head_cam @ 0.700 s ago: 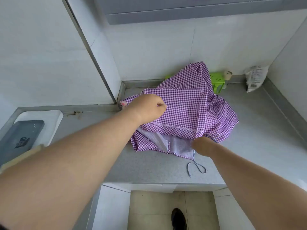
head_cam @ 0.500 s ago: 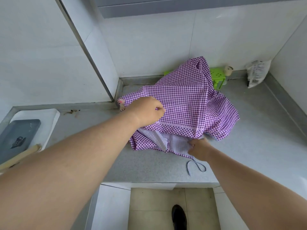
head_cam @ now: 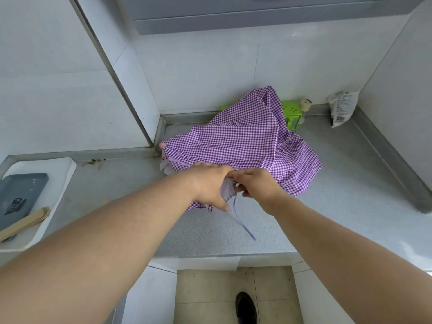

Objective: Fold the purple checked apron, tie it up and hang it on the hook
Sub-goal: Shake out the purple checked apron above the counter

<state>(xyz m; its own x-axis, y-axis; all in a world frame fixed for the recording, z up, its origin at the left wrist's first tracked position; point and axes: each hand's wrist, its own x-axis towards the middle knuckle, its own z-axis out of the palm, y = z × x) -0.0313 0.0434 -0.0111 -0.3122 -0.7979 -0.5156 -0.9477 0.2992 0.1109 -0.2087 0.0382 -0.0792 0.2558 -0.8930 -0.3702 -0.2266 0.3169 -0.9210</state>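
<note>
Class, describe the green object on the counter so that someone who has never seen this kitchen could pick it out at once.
Start at the grey counter and follow it back to the white wall. There, behind the heaped purple checked apron, stands a small green box, partly hidden by the cloth. Its bright lime colour and the holes in its top set it apart from the pale little bottle beside it and the white packet farther right.

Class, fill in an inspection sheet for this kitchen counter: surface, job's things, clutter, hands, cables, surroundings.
Surface: grey speckled counter, small debris by the left wall.
Job's things: purple checked apron heaped, unfolded; its strap trails toward the front edge; no hook seen.
Clutter: white tray holding a grey slab; green box; packet.
Hands: left hand and right hand both grip the apron's near edge.
Cables: nothing seen.
Surroundings: white tiled walls, tiled floor, a shoe.
</note>
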